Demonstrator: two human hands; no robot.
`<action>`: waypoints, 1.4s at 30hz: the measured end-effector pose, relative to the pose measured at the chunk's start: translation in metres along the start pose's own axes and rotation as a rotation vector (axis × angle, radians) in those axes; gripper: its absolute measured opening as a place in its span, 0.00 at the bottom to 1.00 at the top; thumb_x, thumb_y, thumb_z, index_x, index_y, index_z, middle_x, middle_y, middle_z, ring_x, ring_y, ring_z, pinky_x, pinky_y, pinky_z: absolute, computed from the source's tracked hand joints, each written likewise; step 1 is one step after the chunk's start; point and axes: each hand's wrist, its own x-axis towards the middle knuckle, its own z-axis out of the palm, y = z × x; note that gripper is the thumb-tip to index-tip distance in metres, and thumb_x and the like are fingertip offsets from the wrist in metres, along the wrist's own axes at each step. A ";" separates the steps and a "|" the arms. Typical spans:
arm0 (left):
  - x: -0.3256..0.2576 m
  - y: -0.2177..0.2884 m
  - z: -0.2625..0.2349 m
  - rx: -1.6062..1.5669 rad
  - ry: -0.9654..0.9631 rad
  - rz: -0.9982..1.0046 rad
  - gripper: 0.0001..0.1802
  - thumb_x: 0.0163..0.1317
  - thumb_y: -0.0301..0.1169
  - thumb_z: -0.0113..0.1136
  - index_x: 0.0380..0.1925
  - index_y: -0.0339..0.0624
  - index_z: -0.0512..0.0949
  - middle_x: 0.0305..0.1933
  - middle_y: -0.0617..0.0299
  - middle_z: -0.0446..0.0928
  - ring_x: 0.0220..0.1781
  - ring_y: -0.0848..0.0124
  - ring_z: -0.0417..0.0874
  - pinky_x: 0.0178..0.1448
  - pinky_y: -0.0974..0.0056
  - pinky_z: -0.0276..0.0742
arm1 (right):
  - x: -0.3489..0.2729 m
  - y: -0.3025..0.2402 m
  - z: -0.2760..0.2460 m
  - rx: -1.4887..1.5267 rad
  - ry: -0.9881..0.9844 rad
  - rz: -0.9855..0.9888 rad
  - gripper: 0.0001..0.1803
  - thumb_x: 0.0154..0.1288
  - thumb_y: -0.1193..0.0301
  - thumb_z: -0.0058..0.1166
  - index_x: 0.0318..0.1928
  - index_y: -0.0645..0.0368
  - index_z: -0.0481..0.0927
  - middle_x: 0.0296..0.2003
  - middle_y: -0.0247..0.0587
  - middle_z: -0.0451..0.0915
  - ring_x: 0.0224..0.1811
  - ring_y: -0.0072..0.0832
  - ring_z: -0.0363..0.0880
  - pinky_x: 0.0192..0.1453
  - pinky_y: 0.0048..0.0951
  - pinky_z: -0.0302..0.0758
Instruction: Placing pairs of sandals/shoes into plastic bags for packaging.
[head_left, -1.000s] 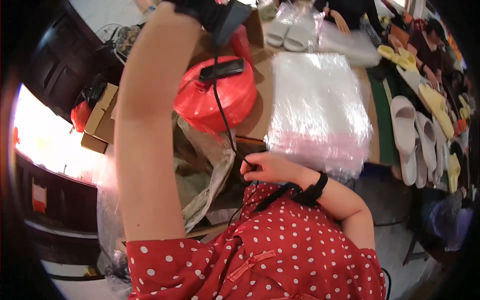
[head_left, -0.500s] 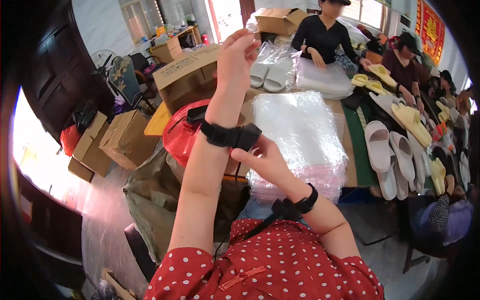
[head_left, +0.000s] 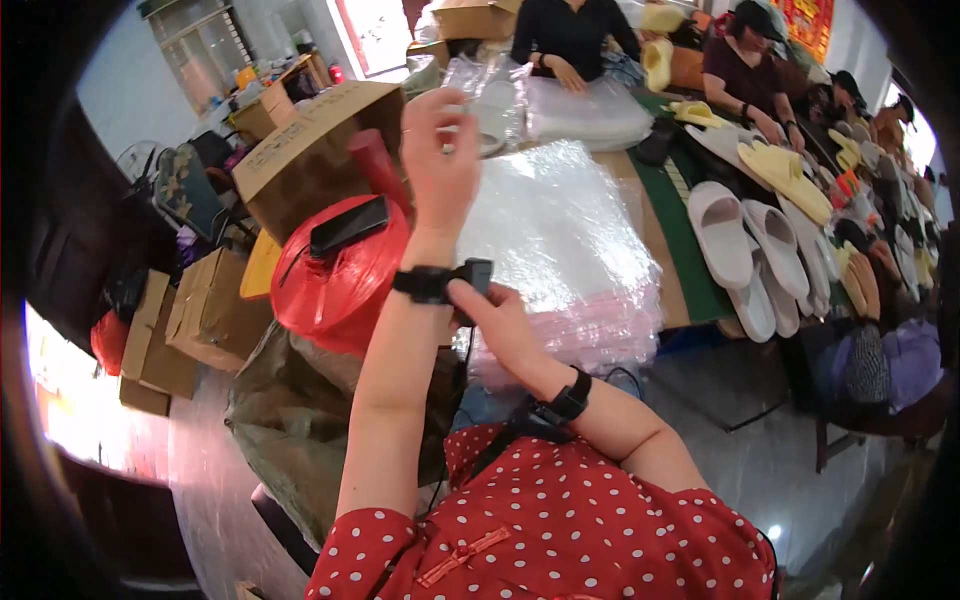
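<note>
Black, the wrist strap (head_left: pixel 432 284) ringed the raised left hand's (head_left: pixel 440 150) wrist, its small box (head_left: pixel 474 275) toward the right hand (head_left: pixel 500 322), whose fingers pinched it from just below. The left hand's fingers curled loosely, holding nothing.

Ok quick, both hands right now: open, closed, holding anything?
Left hand: raised, fingers loosely curled, holding nothing visible.
Right hand: fingers pinching the small black device on the black wrist strap of the left arm.
</note>
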 end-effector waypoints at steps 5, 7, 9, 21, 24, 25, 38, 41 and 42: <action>-0.009 -0.057 -0.047 -1.597 -0.080 -1.120 0.10 0.69 0.31 0.58 0.46 0.40 0.77 0.45 0.59 0.79 0.39 0.70 0.78 0.40 0.68 0.74 | -0.021 -0.015 -0.014 -0.466 -0.186 -0.032 0.31 0.57 0.48 0.69 0.45 0.64 0.83 0.34 0.39 0.85 0.34 0.24 0.80 0.41 0.28 0.77; -0.034 -0.045 -0.043 -1.240 -0.075 -1.052 0.11 0.69 0.33 0.57 0.47 0.40 0.78 0.45 0.60 0.79 0.40 0.71 0.78 0.40 0.68 0.74 | -0.026 -0.019 -0.043 -0.627 -0.234 -0.180 0.38 0.51 0.45 0.71 0.54 0.61 0.79 0.39 0.42 0.84 0.40 0.31 0.82 0.46 0.33 0.77; -0.064 -0.031 -0.046 -0.655 -0.212 -0.894 0.12 0.68 0.33 0.59 0.47 0.40 0.79 0.47 0.61 0.80 0.44 0.71 0.78 0.42 0.68 0.75 | -0.036 -0.031 -0.088 -0.659 -0.143 -0.305 0.41 0.48 0.57 0.76 0.62 0.57 0.73 0.48 0.39 0.81 0.49 0.26 0.79 0.49 0.29 0.74; -0.199 -0.061 -0.053 0.489 -0.984 -0.183 0.35 0.60 0.50 0.62 0.66 0.49 0.73 0.76 0.49 0.61 0.79 0.46 0.54 0.80 0.41 0.42 | -0.080 -0.147 -0.414 -2.316 1.104 -0.096 0.32 0.51 0.70 0.67 0.60 0.50 0.75 0.58 0.42 0.76 0.65 0.44 0.70 0.63 0.50 0.66; -0.204 -0.067 -0.054 0.493 -0.940 -0.157 0.34 0.60 0.50 0.63 0.65 0.50 0.73 0.76 0.50 0.62 0.79 0.47 0.55 0.79 0.41 0.43 | -0.086 -0.151 -0.416 -2.054 0.890 -0.131 0.27 0.53 0.71 0.66 0.57 0.49 0.79 0.55 0.35 0.80 0.62 0.39 0.74 0.61 0.46 0.68; -0.204 -0.067 -0.054 0.497 -0.933 -0.159 0.34 0.60 0.50 0.63 0.65 0.50 0.73 0.75 0.50 0.62 0.78 0.47 0.56 0.79 0.42 0.43 | -0.088 -0.150 -0.403 -2.025 0.909 -0.263 0.25 0.54 0.71 0.65 0.55 0.49 0.80 0.53 0.33 0.82 0.60 0.37 0.76 0.60 0.45 0.68; -0.207 -0.065 -0.054 0.523 -0.915 -0.170 0.34 0.61 0.54 0.61 0.64 0.51 0.74 0.74 0.50 0.64 0.77 0.47 0.58 0.79 0.42 0.45 | -0.062 -0.165 -0.187 -1.643 0.679 -1.047 0.21 0.54 0.73 0.63 0.52 0.54 0.82 0.48 0.38 0.85 0.50 0.39 0.82 0.57 0.40 0.71; -0.206 -0.068 -0.048 0.503 -0.913 -0.128 0.33 0.61 0.53 0.60 0.63 0.49 0.75 0.71 0.48 0.67 0.77 0.46 0.58 0.80 0.42 0.44 | -0.050 -0.166 -0.164 -1.570 0.687 -1.099 0.20 0.53 0.73 0.63 0.49 0.54 0.83 0.43 0.39 0.85 0.45 0.40 0.83 0.49 0.40 0.75; -0.200 -0.062 -0.048 0.602 -0.967 -0.064 0.31 0.59 0.48 0.66 0.61 0.46 0.76 0.67 0.48 0.72 0.73 0.48 0.65 0.77 0.47 0.55 | -0.042 -0.164 -0.160 -1.603 0.648 -1.104 0.19 0.53 0.73 0.61 0.48 0.54 0.83 0.41 0.40 0.85 0.43 0.40 0.82 0.48 0.41 0.76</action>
